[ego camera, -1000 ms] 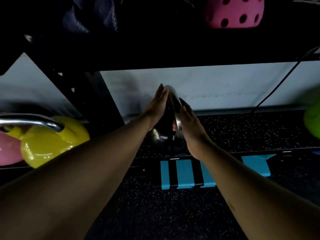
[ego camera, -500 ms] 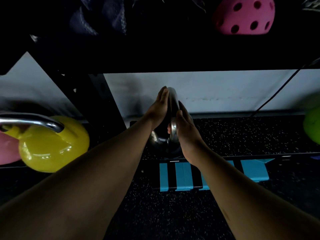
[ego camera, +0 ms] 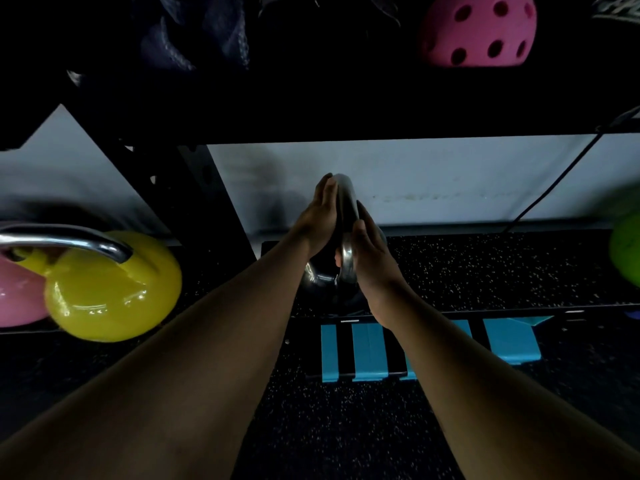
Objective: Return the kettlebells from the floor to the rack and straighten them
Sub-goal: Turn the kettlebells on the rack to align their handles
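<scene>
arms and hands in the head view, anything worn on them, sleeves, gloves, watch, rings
Both forearms are bare up to the frame edge, with no sleeves showing. The left hand and right hand wear no gloves. No watch, wristband or ring is visible, though the dim light could hide small details.

Both forearms are extending forward and converging toward the centre of view. The left hand (ego camera: 320,216) is lying flat, fingers straight and together, pointing upward and away, palm facing right. The right hand (ego camera: 369,252) is facing it, palm turned left, fingers extended. The palms are pressing inward from opposite sides, wrists straight, neither hand curling closed.
</scene>
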Demonstrator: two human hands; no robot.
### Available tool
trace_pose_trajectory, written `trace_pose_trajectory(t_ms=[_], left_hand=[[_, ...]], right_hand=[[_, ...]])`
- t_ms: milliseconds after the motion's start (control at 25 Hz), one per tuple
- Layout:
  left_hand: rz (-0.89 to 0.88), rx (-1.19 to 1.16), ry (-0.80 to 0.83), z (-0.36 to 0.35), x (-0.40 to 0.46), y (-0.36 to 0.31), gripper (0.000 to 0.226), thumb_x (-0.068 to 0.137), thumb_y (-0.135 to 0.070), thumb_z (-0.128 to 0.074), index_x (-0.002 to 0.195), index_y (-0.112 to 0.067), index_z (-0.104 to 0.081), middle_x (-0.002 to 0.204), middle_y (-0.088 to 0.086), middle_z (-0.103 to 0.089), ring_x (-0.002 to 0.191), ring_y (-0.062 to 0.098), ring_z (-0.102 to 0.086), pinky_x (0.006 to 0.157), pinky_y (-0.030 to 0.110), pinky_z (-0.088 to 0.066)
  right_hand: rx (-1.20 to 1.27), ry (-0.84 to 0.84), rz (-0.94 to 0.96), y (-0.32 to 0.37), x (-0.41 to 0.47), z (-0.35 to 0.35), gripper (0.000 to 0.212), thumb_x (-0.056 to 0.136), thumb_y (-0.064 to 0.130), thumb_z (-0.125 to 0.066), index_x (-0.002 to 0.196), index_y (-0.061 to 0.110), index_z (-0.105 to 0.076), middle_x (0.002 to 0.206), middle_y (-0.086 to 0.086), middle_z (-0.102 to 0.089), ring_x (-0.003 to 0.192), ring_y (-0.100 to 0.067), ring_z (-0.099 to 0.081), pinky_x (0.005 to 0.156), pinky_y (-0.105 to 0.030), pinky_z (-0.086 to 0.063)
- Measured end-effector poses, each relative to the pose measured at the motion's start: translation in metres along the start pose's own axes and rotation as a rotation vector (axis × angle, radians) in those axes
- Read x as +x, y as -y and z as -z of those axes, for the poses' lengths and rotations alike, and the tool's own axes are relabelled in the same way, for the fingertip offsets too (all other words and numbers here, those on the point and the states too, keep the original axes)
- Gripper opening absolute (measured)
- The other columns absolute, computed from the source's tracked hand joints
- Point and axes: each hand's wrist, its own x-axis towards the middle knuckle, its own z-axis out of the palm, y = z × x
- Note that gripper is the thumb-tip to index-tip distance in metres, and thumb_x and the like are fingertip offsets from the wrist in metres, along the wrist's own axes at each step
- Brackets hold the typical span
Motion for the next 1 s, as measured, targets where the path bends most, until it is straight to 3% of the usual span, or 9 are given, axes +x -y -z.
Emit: trace_pose_trajectory(t_ms=[120,200,280,360,520,640,840,1000], left_hand=[[0.029,0.068,0.0,0.002,0.0,-0.002,0.054,0.103,-0.049,-0.012,0.155,-0.035,-0.01,0.164,0.01,-0.016,0.149,0.03,-0.02,0.117,0.04,-0.019],[0.022,0.185,-0.004,0.006,-0.006,-0.008,0.054,0.104,-0.047,-0.014,0.155,-0.033,-0.011,0.163,0.011,-0.019,0.148,0.033,-0.023,0.117,0.041,-0.021],[-0.044,0.413,-0.019,0.015,-0.014,-0.015,0.052,0.105,-0.04,-0.019,0.155,-0.025,-0.017,0.161,0.01,-0.024,0.146,0.032,-0.027,0.117,0.038,-0.024],[-0.123,0.559,-0.043,0.023,-0.015,-0.019,0.052,0.104,-0.042,-0.023,0.152,-0.022,-0.026,0.156,0.012,-0.037,0.141,0.032,-0.037,0.113,0.04,-0.032],[-0.216,0.815,0.018,0.035,-0.037,-0.018,0.042,0.102,-0.04,-0.031,0.137,-0.02,-0.044,0.128,0.013,-0.061,0.112,0.028,-0.059,0.091,0.04,-0.048],[-0.382,1.021,0.076,0.06,-0.064,-0.012,0.037,0.098,-0.035,-0.042,0.129,-0.018,-0.052,0.122,0.01,-0.062,0.11,0.027,-0.059,0.092,0.043,-0.048],[-0.422,0.971,0.071,0.143,-0.1,0.024,0.03,0.094,-0.024,-0.052,0.122,-0.024,-0.064,0.126,0.001,-0.066,0.115,0.023,-0.061,0.096,0.034,-0.049],[-0.458,0.988,0.06,0.238,-0.135,0.057,0.031,0.088,-0.025,-0.054,0.116,-0.031,-0.066,0.121,0.0,-0.069,0.111,0.025,-0.064,0.093,0.036,-0.052]], right_hand=[[-0.054,0.047,-0.011,0.008,0.001,0.0,0.044,0.104,0.038,-0.027,0.148,0.04,-0.032,0.14,0.004,-0.051,0.107,-0.005,-0.059,0.084,-0.021,-0.049],[-0.159,0.076,-0.011,0.019,-0.001,0.005,0.039,0.103,0.039,-0.028,0.138,0.035,-0.045,0.132,-0.004,-0.058,0.108,-0.015,-0.062,0.081,-0.023,-0.053],[-0.369,0.127,0.009,0.036,-0.005,0.015,0.033,0.103,0.036,-0.029,0.129,0.032,-0.05,0.116,-0.005,-0.064,0.103,-0.021,-0.065,0.073,-0.028,-0.056],[-0.691,0.13,0.091,0.05,-0.007,0.03,0.039,0.102,0.037,-0.035,0.139,0.028,-0.042,0.114,-0.01,-0.064,0.097,-0.029,-0.066,0.07,-0.035,-0.055],[-1.07,0.041,0.283,0.065,-0.013,0.045,0.036,0.096,0.038,-0.046,0.13,0.025,-0.05,0.122,-0.011,-0.057,0.113,-0.027,-0.05,0.086,-0.038,-0.043],[-1.243,0.024,0.452,0.077,-0.022,0.028,0.024,0.093,0.033,-0.05,0.113,0.022,-0.058,0.112,-0.006,-0.057,0.11,-0.027,-0.049,0.087,-0.04,-0.039],[-1.277,0.072,0.563,0.057,-0.023,-0.043,0.013,0.087,0.028,-0.048,0.094,0.025,-0.059,0.102,-0.001,-0.06,0.102,-0.028,-0.056,0.085,-0.042,-0.047],[-1.242,0.139,0.533,0.044,-0.036,-0.141,0.005,0.08,0.032,-0.05,0.08,0.027,-0.05,0.083,0.005,-0.061,0.085,-0.03,-0.064,0.068,-0.038,-0.052]])
